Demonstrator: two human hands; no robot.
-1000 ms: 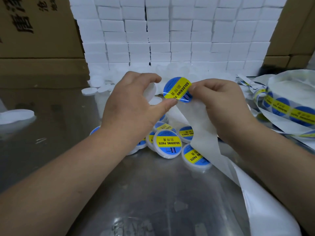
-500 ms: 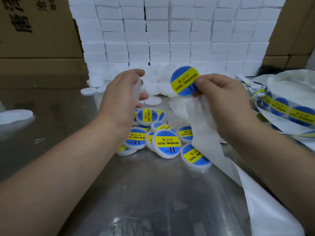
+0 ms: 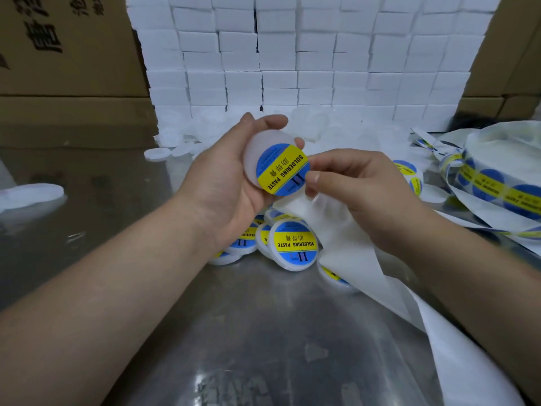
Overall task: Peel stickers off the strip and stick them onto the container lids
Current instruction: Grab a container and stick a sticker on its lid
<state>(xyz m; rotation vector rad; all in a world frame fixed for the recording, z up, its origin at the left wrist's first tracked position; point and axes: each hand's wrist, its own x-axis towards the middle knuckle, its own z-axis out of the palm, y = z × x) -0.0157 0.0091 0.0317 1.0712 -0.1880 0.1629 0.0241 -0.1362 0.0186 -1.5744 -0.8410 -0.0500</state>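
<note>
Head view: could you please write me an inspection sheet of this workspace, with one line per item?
Surface: metal table, shiny and reflective.
Job's things: white lid with a blue-and-yellow sticker partly over it; backing strip trailing to the near right; labelled lids piled below the hands; sticker roll at the right.
Clutter: unlabelled lids heaped at the back; white discs at the left edge.
Grips: left hand holds the white lid; right hand pinches the sticker's edge.
Cables: nothing seen.
Surroundings: stacked white boxes behind; cardboard cartons on both sides.
</note>
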